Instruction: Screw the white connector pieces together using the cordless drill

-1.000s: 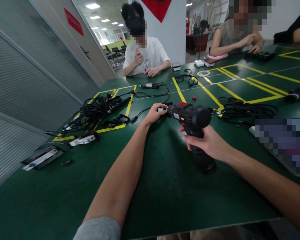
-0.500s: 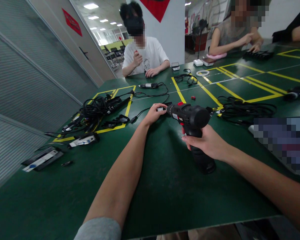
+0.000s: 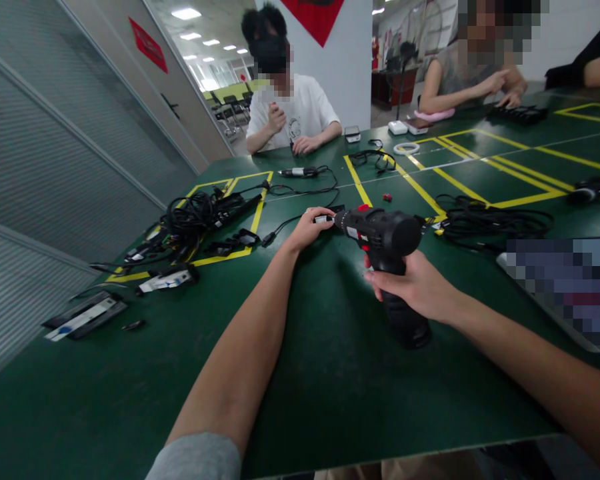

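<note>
A black cordless drill (image 3: 380,230) with red accents is gripped in my right hand (image 3: 423,287), its chuck pointing left and away from me. The drill's tip meets a small black and white device (image 3: 324,219) on the table. Around that device my left hand (image 3: 310,228) is closed, its fingers holding it against the table. Part of the device is hidden behind the fingers and the drill. A thin black cable (image 3: 285,225) with a plug runs left from beside my left hand.
Tangled black cables (image 3: 195,217) lie at the left, with white-and-black devices (image 3: 167,280) in front of them. Another coil of cable (image 3: 495,219) and a blurred-out flat object (image 3: 565,293) are at the right. A co-worker in white (image 3: 300,107) sits opposite.
The view has shifted very slightly. My hands, the drill and the device stay in the same arrangement.
</note>
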{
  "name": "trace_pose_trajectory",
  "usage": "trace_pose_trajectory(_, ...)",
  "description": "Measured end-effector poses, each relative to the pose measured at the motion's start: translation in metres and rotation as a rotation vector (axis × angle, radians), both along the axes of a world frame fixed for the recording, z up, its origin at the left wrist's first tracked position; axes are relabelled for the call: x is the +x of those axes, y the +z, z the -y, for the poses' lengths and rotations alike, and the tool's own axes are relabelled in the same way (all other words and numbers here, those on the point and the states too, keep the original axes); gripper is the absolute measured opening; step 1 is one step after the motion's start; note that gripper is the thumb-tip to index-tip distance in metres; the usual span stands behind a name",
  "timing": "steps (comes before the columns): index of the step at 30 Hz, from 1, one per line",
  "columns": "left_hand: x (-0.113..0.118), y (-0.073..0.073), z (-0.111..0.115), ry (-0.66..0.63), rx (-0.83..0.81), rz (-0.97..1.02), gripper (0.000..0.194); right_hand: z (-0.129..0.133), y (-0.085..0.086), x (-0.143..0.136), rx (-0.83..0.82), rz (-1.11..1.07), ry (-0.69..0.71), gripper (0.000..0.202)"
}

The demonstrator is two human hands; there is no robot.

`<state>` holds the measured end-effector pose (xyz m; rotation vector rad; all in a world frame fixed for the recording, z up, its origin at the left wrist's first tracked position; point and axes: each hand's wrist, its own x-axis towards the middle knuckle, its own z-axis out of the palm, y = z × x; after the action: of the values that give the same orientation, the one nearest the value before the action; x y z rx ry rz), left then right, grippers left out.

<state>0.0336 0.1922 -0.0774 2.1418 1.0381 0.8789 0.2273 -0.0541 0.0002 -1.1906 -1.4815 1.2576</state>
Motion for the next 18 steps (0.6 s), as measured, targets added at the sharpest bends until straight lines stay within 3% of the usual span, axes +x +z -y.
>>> trace_pose_trajectory(18,0.0005,0.0005,0.0,0.004,-0.006,0.02,0.031,-0.0013,-0.0016,0.0003,0.01,-0.02,-0.002,0.021)
